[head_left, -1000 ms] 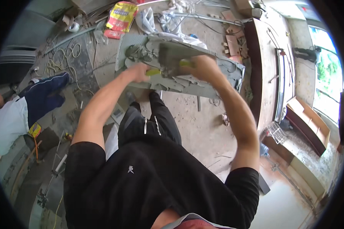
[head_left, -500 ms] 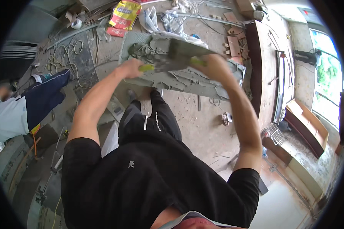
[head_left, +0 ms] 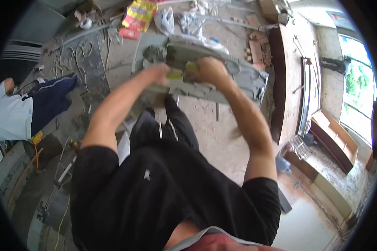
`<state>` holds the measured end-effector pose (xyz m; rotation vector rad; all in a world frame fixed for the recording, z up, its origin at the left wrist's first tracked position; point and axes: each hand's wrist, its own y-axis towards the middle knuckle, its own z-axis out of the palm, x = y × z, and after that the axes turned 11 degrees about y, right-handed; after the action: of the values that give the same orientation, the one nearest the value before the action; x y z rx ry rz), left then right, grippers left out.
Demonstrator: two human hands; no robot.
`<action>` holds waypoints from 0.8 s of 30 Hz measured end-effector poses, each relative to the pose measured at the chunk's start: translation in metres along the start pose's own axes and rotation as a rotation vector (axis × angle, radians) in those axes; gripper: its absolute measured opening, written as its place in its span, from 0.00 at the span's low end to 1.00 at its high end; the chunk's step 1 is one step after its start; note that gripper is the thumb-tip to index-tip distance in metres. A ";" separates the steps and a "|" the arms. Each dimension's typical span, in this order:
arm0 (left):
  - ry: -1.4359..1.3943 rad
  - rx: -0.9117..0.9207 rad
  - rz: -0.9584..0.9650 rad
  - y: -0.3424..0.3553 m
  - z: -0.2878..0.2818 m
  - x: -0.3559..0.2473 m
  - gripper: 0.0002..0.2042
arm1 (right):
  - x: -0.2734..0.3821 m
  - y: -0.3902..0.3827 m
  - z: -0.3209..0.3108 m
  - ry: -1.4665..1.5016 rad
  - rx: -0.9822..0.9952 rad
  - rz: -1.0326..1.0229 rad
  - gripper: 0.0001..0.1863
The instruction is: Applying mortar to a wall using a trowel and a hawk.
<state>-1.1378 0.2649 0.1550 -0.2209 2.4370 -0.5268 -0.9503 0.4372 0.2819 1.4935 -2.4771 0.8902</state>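
A long slab spread with wet grey mortar [head_left: 243, 79] lies ahead of me, its surface ridged and uneven. My left hand [head_left: 158, 74] is closed around the yellow-green handle [head_left: 175, 75] of a small trowel, whose blade is blurred. My right hand [head_left: 213, 70] grips a wide-bladed plastering trowel [head_left: 182, 53] by its yellow-green handle [head_left: 192, 66]. Its dark grey blade is over the left half of the slab; whether it touches the mortar I cannot tell. Both hands are close together, with the tools nearly meeting. A mortar heap [head_left: 154, 53] sits at the slab's left end.
A co-worker in a white shirt [head_left: 8, 113] is at the left, near tangled hoses [head_left: 77, 52]. Beyond the slab lie a yellow-red sack [head_left: 139, 16] and plastic bags [head_left: 165, 21]. Broken tile pieces [head_left: 256, 49] and a long brown panel [head_left: 277, 83] are to the right.
My right hand has moved left with the plastering trowel, closer to my left hand. My left hand has shifted slightly right with the small trowel. The co-worker's arm has changed position.
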 end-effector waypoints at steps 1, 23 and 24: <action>0.020 -0.070 0.013 0.010 -0.008 0.017 0.10 | 0.000 0.009 0.001 0.023 -0.058 -0.037 0.27; -1.853 -0.004 -0.031 -0.066 0.084 0.031 0.10 | 0.012 -0.140 0.011 1.030 -0.398 0.224 0.14; -2.181 0.051 0.074 -0.066 0.086 0.028 0.09 | 0.030 -0.143 0.020 1.200 -0.272 0.354 0.14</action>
<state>-1.1056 0.1696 0.1052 -0.3667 0.2956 -0.0558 -0.8416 0.3544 0.3379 0.2123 -1.7806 1.0015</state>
